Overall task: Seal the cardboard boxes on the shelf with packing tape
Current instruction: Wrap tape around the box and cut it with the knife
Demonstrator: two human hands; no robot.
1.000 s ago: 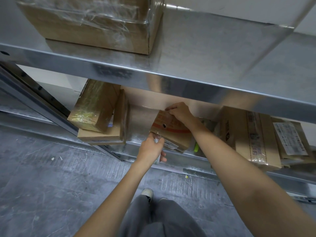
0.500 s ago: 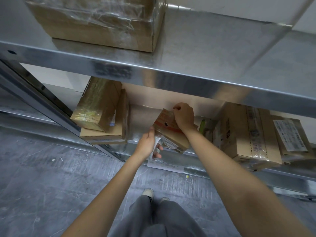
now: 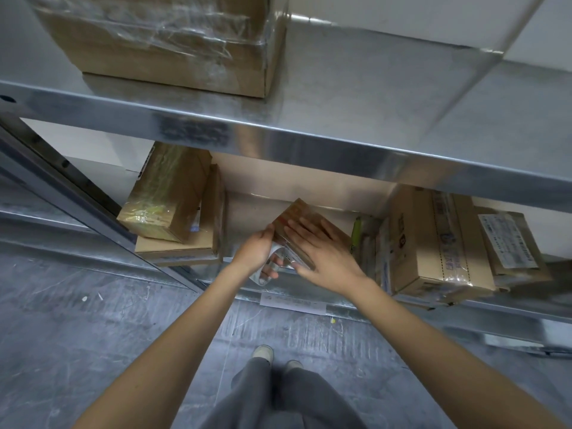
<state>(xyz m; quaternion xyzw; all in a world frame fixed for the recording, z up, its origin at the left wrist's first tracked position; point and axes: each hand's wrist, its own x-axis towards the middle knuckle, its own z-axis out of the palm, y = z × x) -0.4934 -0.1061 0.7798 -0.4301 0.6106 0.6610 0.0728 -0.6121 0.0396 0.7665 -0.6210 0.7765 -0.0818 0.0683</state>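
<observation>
Cardboard box (image 3: 305, 221) is sitting tilted on the lower shelf (image 3: 309, 300), at six o'clock of the upper shelf's edge. Our right hand (image 3: 322, 255) is pressing flat on it, fingers straight; our left hand (image 3: 258, 252) is gripping the tape roll (image 3: 267, 270) at nine o'clock. We are wanting firm, even strokes along the tape so it bonds.

Nothing here can be read for certain. The large carton (image 3: 433, 243) at the right carries dark printed characters along its side, too blurred to make out. A white shipping label (image 3: 507, 239) on the box behind it, and a paper tag (image 3: 292, 302) on the lower shelf edge, show only illegible print.
</observation>
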